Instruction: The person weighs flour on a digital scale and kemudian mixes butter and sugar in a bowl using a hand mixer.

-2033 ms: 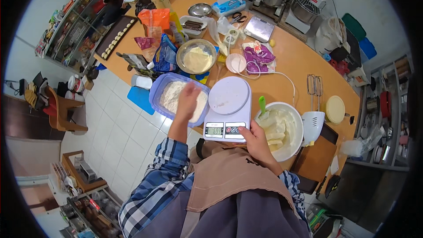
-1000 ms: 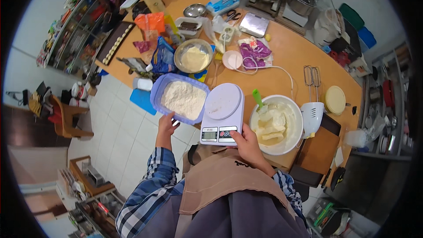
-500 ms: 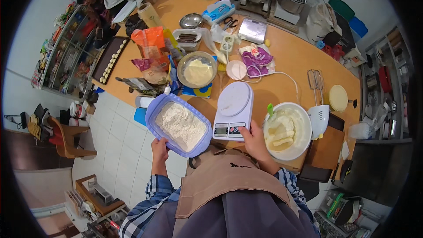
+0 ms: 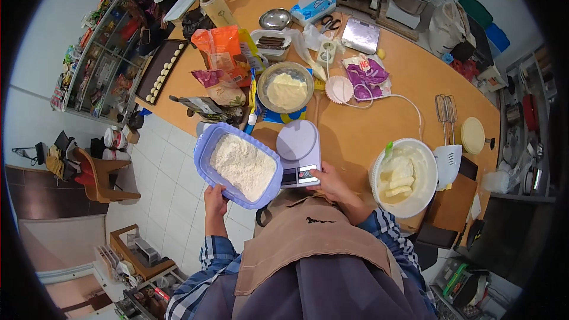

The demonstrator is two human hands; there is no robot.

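While the left hand [image 4: 216, 200] pinches the near-left rim of a lavender plastic tub [image 4: 269, 197] with its thumb uppermost, the right hand [image 4: 332, 182] lies at the front right corner of a pale lilac kitchen scale [image 4: 307, 160] — thumb over the button panel, the other fingers too hidden to tell whether they are closed on it. Seen from the left hand, the tub stretches up and to the right; its long axis slants from upper left to lower right, and its right end lies just beside the scale's left edge, touching or not I cannot tell. The left hand is nearer the tub, the right nearer the scale. Inside, white flour [image 4: 243, 166] heaps dry and crumbly against a fluted, wavy lip; the scale's round platform [image 4: 296, 140] is smooth and flat. Well right of both, on the smooth wooden tabletop [image 4: 349, 130], stands a round white mixing bowl [image 4: 415, 212] of glossy, pale-yellow cream [image 4: 402, 175] — soft, thick folds.
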